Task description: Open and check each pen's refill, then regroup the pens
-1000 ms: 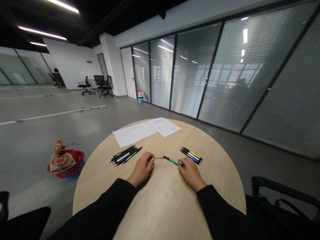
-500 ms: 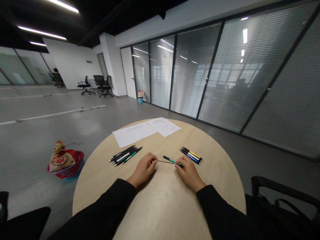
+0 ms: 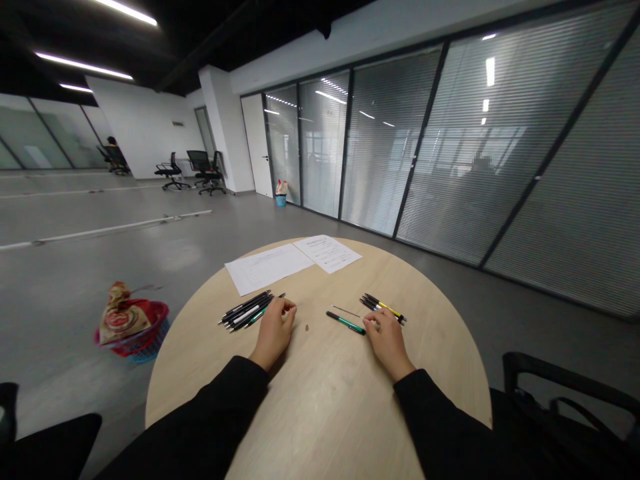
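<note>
Two relaxed empty hands, left hand [image 3: 273, 335] loosely curled beside black pens [image 3: 245, 311], right hand [image 3: 389, 339] beside a green pen [image 3: 345, 323]

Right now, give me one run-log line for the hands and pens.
left hand: fingertips at black pen bundle | right hand: by yellow-and-blue pens | loose between: green pen, thin refill

Green pen [image 3: 345, 323] between hands [image 3: 273, 333] [image 3: 389, 343], free tabletop [image 3: 325, 400] nearer
</note>
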Motion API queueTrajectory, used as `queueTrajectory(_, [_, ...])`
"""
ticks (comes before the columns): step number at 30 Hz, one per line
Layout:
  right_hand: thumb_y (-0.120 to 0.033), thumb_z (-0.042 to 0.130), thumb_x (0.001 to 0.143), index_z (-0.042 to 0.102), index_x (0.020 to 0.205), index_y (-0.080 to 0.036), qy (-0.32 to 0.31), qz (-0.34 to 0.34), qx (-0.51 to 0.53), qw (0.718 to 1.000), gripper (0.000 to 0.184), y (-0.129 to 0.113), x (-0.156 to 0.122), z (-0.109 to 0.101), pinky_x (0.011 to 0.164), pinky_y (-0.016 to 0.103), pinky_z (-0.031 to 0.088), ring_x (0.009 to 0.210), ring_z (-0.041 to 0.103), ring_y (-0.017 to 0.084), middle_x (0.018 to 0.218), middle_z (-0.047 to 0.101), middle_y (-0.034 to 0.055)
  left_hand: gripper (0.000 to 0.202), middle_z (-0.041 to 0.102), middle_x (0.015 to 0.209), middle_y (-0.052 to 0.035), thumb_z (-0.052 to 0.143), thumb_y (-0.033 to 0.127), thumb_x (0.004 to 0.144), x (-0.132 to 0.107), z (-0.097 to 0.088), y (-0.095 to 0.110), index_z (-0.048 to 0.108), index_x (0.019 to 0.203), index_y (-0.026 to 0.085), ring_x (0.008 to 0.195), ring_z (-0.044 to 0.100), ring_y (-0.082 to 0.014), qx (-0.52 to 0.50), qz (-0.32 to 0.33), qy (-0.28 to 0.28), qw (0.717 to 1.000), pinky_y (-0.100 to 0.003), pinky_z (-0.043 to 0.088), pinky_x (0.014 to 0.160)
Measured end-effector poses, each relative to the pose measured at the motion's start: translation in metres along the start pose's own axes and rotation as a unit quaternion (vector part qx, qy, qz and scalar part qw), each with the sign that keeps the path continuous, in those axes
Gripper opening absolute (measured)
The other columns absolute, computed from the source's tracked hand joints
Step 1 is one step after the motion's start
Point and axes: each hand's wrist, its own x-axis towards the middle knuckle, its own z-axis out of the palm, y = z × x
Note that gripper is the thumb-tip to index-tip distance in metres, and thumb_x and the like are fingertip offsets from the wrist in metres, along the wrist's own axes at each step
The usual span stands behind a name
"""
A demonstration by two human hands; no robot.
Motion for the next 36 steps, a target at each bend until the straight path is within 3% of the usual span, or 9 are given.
queueTrajectory(12, [-0.019, 0.06, 0.087, 0.069, 0.078, -0.02, -0.031, -0.055, -0.016, 0.998, 0.013, -0.012, -0.003, 0.001, 0.085, 0.038, 0.044, 0.09, 0.055, 0.024, 0.089, 0.06, 0.007, 0.01, 0.062, 0.083, -0.0049, 0.056, 0.025, 0.086, -0.001, 0.01, -0.018, 0.061, 0.08, 0.019, 0.081, 0.057, -0.022, 0.08, -0.018, -0.1, 0.992, -0.033, 0.042, 0.075])
queueTrajectory(19, [-0.015, 0.062, 0.085, 0.069, 0.078, -0.019, -0.076, -0.085, -0.059, 0.992, 0.011, -0.025, -0.008, 0.0, 0.085, 0.038, 0.044, 0.091, 0.052, 0.023, 0.09, 0.059, 0.0069, 0.01, 0.062, 0.083, -0.0061, 0.059, 0.025, 0.086, -0.002, 0.007, -0.014, 0.06, 0.078, 0.018, 0.08, 0.057, -0.0225, 0.14, -0.002, -0.165, 0.976, -0.032, 0.04, 0.071])
queueTrajectory(36, [-0.015, 0.066, 0.083, 0.072, 0.081, -0.02, -0.124, -0.102, -0.108, 0.981, 0.008, -0.027, -0.01, 0.002, 0.087, 0.038, 0.044, 0.096, 0.052, 0.024, 0.093, 0.06, 0.0075, 0.014, 0.063, 0.085, -0.0062, 0.06, 0.028, 0.086, -0.003, 0.008, -0.006, 0.061, 0.076, 0.019, 0.082, 0.059, -0.022, 0.138, 0.004, -0.189, 0.972, -0.031, 0.039, 0.071])
